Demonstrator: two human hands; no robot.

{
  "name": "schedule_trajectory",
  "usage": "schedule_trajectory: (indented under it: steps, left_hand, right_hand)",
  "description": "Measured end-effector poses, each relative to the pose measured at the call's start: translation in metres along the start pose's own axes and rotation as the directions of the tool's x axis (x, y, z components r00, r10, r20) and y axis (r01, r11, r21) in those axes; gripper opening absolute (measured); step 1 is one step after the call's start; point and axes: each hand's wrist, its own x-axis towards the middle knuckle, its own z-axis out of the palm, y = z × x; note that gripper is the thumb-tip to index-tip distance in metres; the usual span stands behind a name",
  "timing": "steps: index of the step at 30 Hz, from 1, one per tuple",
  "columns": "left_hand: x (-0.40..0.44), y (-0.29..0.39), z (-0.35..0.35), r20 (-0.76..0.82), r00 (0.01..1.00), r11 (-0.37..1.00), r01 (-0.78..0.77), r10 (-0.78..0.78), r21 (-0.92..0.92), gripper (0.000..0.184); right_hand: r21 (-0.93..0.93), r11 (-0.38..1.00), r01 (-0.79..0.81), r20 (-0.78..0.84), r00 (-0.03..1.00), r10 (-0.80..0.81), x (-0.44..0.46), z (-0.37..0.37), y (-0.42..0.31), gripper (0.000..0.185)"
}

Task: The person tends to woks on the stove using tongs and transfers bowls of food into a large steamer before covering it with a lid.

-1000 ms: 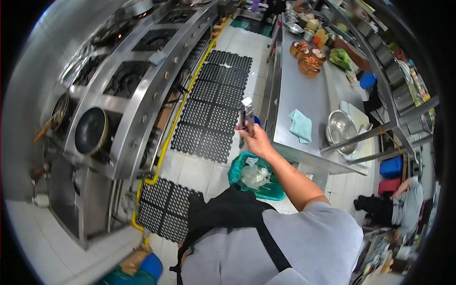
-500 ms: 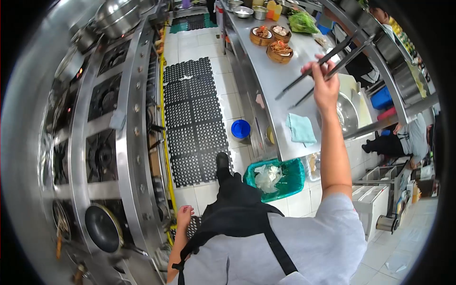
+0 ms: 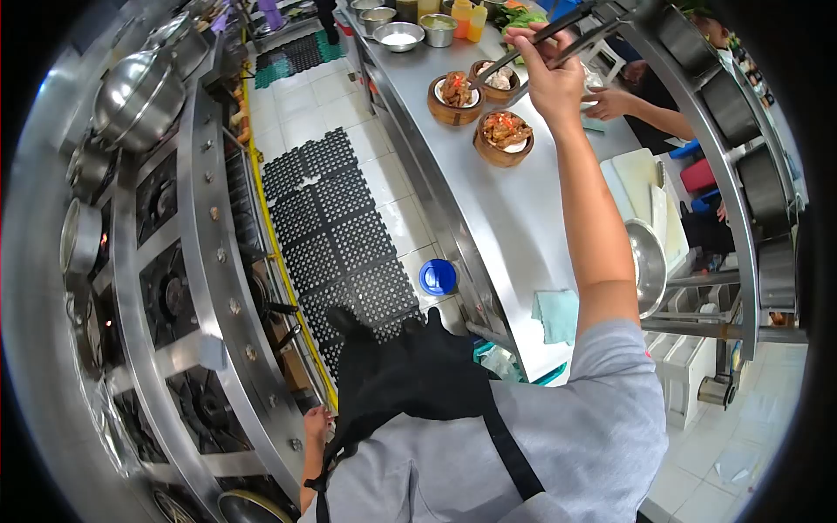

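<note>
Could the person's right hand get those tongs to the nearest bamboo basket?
Probably yes: the right hand holds the tongs with their tips close to the nearest bamboo basket, and nothing visible stands between.

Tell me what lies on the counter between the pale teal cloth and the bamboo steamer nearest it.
Nothing: the head view shows only bare metal counter between the pale teal cloth and the nearest bamboo steamer.
</note>
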Motion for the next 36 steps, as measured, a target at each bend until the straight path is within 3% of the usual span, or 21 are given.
schedule_trajectory:
  steps: [3, 5, 6, 9, 10, 12, 13, 16, 17, 20, 29, 31, 36]
  left_hand:
    - [0.032, 0.041, 0.003, 0.062, 0.998, 0.996, 0.006, -0.011, 0.084, 0.014]
    - [0.073, 0.055, -0.004, 0.129, 0.953, 0.929, -0.296, 0.273, 0.221, 0.022]
    - [0.133, 0.033, -0.014, 0.218, 0.949, 0.973, -0.218, 0.23, -0.08, 0.029]
    - [0.234, 0.046, -0.02, 0.23, 0.943, 0.919, -0.144, 0.24, -0.367, 0.031]
    - [0.251, 0.067, -0.028, 0.248, 0.938, 0.927, -0.149, 0.243, -0.344, 0.031]
    - [0.285, 0.121, -0.033, 0.282, 0.893, 0.918, -0.388, 0.352, 0.084, 0.029]
    - [0.289, 0.159, -0.033, 0.315, 0.862, 0.824, -0.486, 0.397, 0.292, 0.027]
    - [0.224, 0.309, -0.041, 0.414, 0.86, 0.891, -0.405, 0.297, 0.202, 0.024]
    - [0.22, 0.341, -0.04, 0.325, 0.934, 0.954, -0.224, 0.151, 0.2, 0.023]
    - [0.244, 0.395, -0.046, 0.279, 0.938, 0.938, -0.269, 0.204, 0.219, 0.024]
    - [0.226, 0.41, -0.011, 0.276, 0.941, 0.907, -0.279, 0.194, 0.316, 0.023]
    - [0.221, 0.406, -0.003, 0.316, 0.918, 0.881, -0.341, 0.239, 0.326, 0.022]
    - [0.213, 0.405, -0.002, 0.334, 0.912, 0.881, -0.349, 0.24, 0.321, 0.023]
  right_hand:
    - [-0.089, 0.995, -0.038, -0.021, 0.999, 0.036, 0.018, 0.004, 0.03, 0.023]
    - [-0.14, 0.987, -0.073, -0.034, 0.997, 0.069, 0.025, 0.007, 0.051, 0.022]
    - [-0.196, 0.975, -0.108, -0.066, 0.993, 0.097, 0.029, 0.007, 0.061, 0.021]
    - [-0.265, 0.958, -0.108, -0.12, 0.99, 0.078, 0.047, 0.005, 0.089, 0.018]
    - [-0.251, 0.96, -0.121, -0.123, 0.988, 0.092, 0.048, 0.003, 0.096, 0.018]
    - [-0.244, 0.961, -0.128, -0.131, 0.987, 0.098, 0.056, 0.001, 0.111, 0.018]
    - [-0.258, 0.957, -0.134, -0.153, 0.983, 0.096, 0.058, 0.001, 0.114, 0.018]
    - [-0.252, 0.945, -0.21, -0.143, 0.973, 0.178, 0.059, 0.001, 0.122, 0.021]
    - [-0.261, 0.937, -0.23, -0.158, 0.968, 0.194, 0.057, -0.001, 0.124, 0.021]
    - [-0.23, 0.932, -0.279, -0.083, 0.96, 0.267, 0.057, -0.008, 0.131, 0.024]
    - [-0.134, 0.909, -0.394, -0.136, 0.916, 0.377, 0.05, -0.039, 0.146, 0.028]
    - [-0.114, 0.913, -0.392, -0.087, 0.919, 0.384, 0.051, -0.042, 0.145, 0.037]
    - [-0.061, 0.929, -0.365, -0.128, 0.926, 0.355, 0.054, -0.042, 0.142, 0.031]
